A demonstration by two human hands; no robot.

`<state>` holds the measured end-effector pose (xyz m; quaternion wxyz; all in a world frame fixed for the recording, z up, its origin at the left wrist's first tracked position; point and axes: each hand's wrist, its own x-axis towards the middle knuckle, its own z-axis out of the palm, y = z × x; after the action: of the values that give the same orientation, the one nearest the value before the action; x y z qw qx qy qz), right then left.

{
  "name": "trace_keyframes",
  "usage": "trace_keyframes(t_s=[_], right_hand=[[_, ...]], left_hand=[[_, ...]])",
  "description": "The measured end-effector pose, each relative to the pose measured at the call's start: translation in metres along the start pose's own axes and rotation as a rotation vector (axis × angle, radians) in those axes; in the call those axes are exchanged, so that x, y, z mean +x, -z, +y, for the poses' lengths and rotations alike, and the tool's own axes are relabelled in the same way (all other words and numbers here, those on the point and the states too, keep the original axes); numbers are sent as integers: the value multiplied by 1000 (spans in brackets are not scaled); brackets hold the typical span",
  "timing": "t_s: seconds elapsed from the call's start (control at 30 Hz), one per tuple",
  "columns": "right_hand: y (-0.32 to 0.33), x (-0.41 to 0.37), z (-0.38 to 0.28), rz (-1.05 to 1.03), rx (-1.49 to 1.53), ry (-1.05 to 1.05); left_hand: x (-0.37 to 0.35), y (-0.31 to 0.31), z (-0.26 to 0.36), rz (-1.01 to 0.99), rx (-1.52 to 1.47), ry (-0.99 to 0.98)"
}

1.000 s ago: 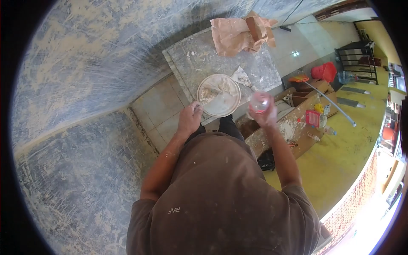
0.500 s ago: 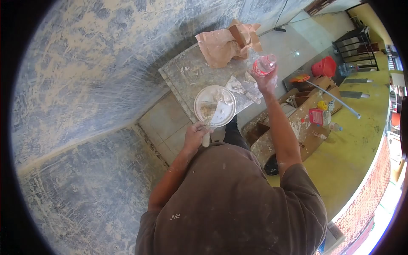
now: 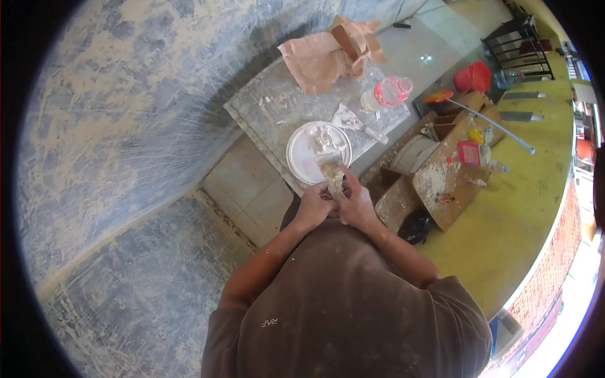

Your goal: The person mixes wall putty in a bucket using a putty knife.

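Note:
A putty knife (image 3: 331,169), its blade smeared with pale paste, is held in front of my body. My left hand (image 3: 315,206) is closed around its handle. My right hand (image 3: 357,205) closes on the same knife from the other side, fingers up by the blade. Just beyond the blade, a round white lid (image 3: 305,165) with paste smears rests near the edge of the dusty table (image 3: 261,123). A second scraper (image 3: 359,125), coated in white, lies to the right of the lid. The clear plastic bottle (image 3: 392,92) with a red label stands farther back, apart from my hands.
Crumpled brown paper (image 3: 331,57) lies at the table's far end, near the patchy plastered wall (image 3: 145,94). To the right are a wooden shelf unit (image 3: 460,201), a blue-handled tool (image 3: 495,125), a red bucket (image 3: 472,77) and a black rack (image 3: 517,47).
My right hand has let go of the bottle, which now stands on the table, and has come back to the putty knife. The blade has shifted right over the lid's near edge.

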<state>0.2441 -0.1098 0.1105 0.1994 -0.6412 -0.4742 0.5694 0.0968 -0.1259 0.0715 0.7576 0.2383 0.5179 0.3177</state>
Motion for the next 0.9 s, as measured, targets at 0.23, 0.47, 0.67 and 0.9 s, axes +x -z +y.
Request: trace_keyframes(t_s=[0.23, 0.47, 0.67, 0.9], right_hand=[[-6, 9, 50, 137, -445, 181], [-29, 39, 36, 234, -747, 259], [-24, 58, -7, 258, -757, 328], [-28, 76, -5, 196, -803, 321]], left_hand=[[-9, 42, 17, 347, 662, -39], [44, 89, 7, 581, 1011, -404], [47, 78, -9, 693, 794, -347], [56, 85, -30, 671, 653, -272]])
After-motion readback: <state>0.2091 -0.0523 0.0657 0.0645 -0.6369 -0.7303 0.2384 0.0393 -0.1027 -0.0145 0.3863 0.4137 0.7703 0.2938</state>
